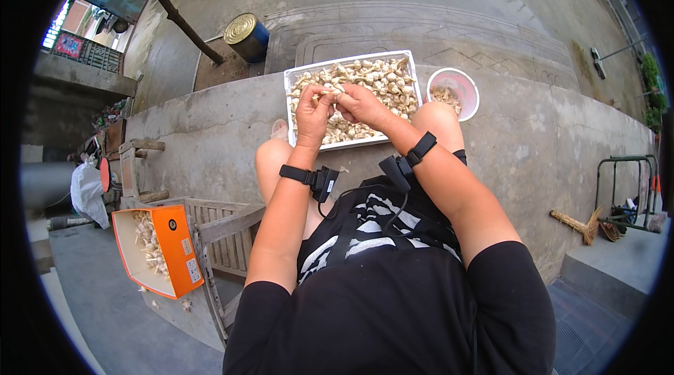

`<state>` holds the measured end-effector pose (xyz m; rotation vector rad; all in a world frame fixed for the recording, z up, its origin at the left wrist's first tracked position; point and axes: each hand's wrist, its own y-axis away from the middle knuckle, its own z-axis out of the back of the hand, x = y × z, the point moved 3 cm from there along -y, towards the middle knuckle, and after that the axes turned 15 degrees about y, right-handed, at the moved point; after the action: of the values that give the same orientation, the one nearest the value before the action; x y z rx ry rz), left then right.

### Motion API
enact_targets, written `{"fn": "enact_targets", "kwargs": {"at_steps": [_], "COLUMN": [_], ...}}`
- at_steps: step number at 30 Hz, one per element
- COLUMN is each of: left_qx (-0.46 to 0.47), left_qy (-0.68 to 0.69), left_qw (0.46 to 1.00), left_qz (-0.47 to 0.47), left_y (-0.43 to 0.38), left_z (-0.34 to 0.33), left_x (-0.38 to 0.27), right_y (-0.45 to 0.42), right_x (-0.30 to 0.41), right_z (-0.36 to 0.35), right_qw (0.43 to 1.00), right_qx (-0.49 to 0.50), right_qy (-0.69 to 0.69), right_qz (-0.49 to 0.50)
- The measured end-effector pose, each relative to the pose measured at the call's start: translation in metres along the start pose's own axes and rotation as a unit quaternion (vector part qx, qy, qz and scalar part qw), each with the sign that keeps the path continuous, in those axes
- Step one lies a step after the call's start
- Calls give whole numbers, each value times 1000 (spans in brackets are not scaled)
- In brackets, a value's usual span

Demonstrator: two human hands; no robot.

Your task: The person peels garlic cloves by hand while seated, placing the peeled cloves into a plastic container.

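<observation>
A white plastic crate (353, 145) full of garlic bulbs (387, 77) lies on the concrete in front of my knees. Above its left part, my left hand (314, 106) and my right hand (359, 105) meet, both with fingers closed on a small pale garlic bulb (333, 90). The fingers partly cover it. Beside the crate, on the right, stands a round white-rimmed bucket (477, 95) with dry garlic scraps (445, 97) at its bottom.
At lower left, an orange cardboard box (181, 254) holds more garlic, next to a wooden chair (231, 225). A blue metal can (251, 42) stands beyond the crate's left corner. A straw hand brush (582, 226) lies at right near a green metal frame (616, 158).
</observation>
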<state>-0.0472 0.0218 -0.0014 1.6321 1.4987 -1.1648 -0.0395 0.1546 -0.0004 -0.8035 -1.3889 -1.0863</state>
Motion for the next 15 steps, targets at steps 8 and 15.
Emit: {"fn": "enact_targets", "kwargs": {"at_steps": [8,15], "left_qx": [15,-66], "left_qy": [-5,50], "left_qw": [999,995], "left_qz": [-28,49], "left_y": [-1,-1], "left_z": [-5,3], "left_x": [-2,3], "right_y": [-7,3], "right_x": [-7,3], "right_z": [5,2], "right_qw": [949,966], "right_qx": [-97,-99], "right_qy": [287,230], "right_qz": [85,73]}}
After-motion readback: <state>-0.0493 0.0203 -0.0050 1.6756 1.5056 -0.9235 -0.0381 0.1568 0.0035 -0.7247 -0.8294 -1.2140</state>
